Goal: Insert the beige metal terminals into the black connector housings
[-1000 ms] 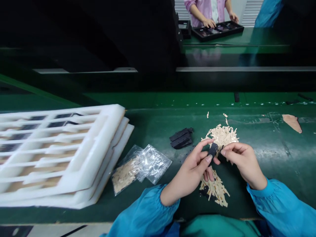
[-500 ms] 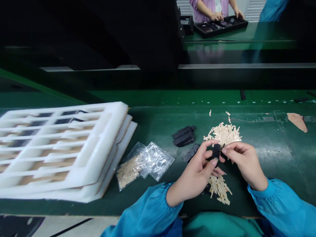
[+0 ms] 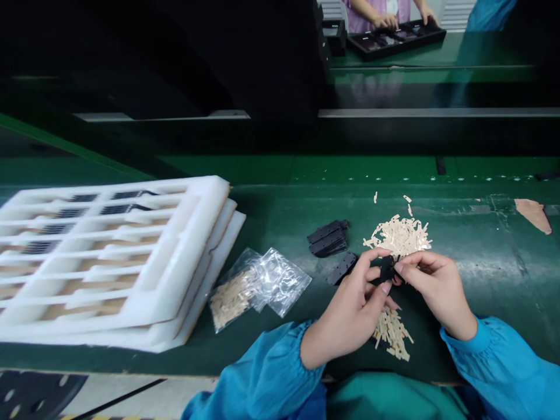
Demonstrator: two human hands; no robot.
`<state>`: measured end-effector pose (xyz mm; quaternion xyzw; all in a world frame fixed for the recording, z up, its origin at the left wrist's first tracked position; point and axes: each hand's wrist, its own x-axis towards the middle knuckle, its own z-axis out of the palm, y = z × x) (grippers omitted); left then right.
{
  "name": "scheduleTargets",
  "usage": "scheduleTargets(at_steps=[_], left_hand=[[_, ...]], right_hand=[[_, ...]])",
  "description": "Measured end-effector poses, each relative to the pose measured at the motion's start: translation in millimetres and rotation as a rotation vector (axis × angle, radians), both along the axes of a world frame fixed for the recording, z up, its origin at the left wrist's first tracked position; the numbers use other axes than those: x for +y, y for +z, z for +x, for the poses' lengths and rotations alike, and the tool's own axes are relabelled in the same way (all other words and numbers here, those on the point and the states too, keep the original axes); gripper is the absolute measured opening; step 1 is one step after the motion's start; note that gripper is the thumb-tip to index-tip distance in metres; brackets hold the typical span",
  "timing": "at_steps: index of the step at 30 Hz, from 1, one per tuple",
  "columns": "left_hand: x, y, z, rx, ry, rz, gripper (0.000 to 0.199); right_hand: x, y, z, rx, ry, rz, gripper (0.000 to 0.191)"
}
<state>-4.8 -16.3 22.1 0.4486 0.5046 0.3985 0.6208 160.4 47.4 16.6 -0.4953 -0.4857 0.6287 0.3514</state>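
Between the thumb and fingers of my left hand [image 3: 356,309] is a small flat black part [image 3: 387,269], held up over the bench. My right hand [image 3: 433,280] pinches at the right edge of this part, touching it with thumb and forefinger; whatever tiny piece lies in that pinch is too small to make out. Just beyond my hands lies a heap of small cream-coloured strips [image 3: 400,233]. Nearer my body, below the fingers, is a second pile of cream strips [image 3: 392,335]. Several black flat parts [image 3: 328,238] are stacked left of the heap, with more black pieces [image 3: 342,268] beside my left hand.
Clear plastic bags [image 3: 284,280], one with cream strips inside, lie left of my hands. Stacked white foam trays [image 3: 175,280] with black parts in some slots fill the left. A scrap of tan paper [image 3: 534,216] lies far right. Across the bench, another person handles a black tray [image 3: 398,41].
The view has shifted slightly, so everything sits a little differently in the picture. My hands keep the same hold on the black part, with hardly any motion.
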Motion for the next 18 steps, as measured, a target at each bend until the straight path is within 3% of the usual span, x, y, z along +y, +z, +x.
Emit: scheduleTargets(at_steps=[18], left_hand=[[0.5,5.6,0.2,0.074,-0.015,0.042,0.041]], right_hand=[[2.3,1.7,-0.9,-0.025,0.015,-0.022,0.013]])
